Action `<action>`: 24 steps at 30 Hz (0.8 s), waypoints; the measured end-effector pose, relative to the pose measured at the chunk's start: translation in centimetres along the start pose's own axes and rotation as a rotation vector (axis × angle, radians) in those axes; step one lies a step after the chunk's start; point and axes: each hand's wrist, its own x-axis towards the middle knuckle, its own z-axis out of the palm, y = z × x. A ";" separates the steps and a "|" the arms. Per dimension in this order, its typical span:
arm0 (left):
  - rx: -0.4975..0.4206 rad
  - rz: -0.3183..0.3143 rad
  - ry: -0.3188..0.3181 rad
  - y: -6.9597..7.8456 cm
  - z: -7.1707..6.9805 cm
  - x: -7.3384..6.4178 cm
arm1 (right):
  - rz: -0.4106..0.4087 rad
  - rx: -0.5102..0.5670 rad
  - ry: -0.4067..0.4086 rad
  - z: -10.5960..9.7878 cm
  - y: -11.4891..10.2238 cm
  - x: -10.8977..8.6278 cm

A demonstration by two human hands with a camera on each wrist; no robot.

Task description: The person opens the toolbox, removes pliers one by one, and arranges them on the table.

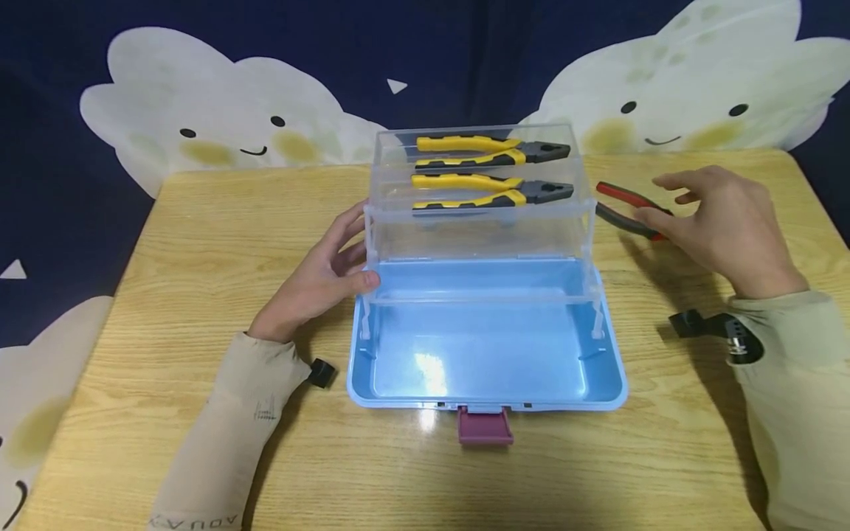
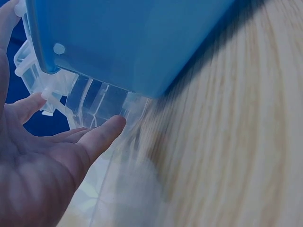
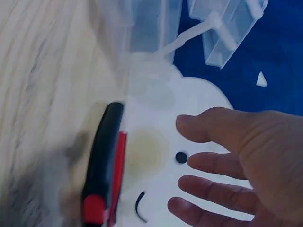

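Note:
A light-blue toolbox (image 1: 478, 369) stands with its clear upper trays (image 1: 481, 240) raised on hinged arms. Two yellow-and-black pliers (image 1: 491, 193) lie in the top tray, one behind the other. My left hand (image 1: 325, 269) is at the toolbox's left side, thumb at the rim and fingers spread along the clear tray frame. To the right of the box, a red-and-black pair of pliers (image 1: 627, 198) lies on the table, its head hidden behind my right hand (image 1: 727, 221). That hand hovers over the pliers with loosely bent fingers; in the right wrist view the handles (image 3: 106, 165) are apart from them.
A purple latch (image 1: 485, 428) hangs at the front of the toolbox. The wooden table (image 1: 232, 243) extends on both sides. Behind it hangs a dark blue cloth (image 1: 425, 44) with white smiling clouds. Both wrists wear small black cameras.

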 end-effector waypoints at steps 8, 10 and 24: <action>-0.014 0.021 0.001 0.0 -0.1 0.0 | -0.102 0.036 0.134 -1.3 -3.7 -0.7; -0.010 0.019 0.001 0.0 -0.1 0.1 | -0.147 0.037 0.191 -1.7 -4.7 -0.9; 0.015 0.006 0.011 0.3 0.1 0.1 | -0.371 0.130 0.398 -3.7 -10.8 -1.3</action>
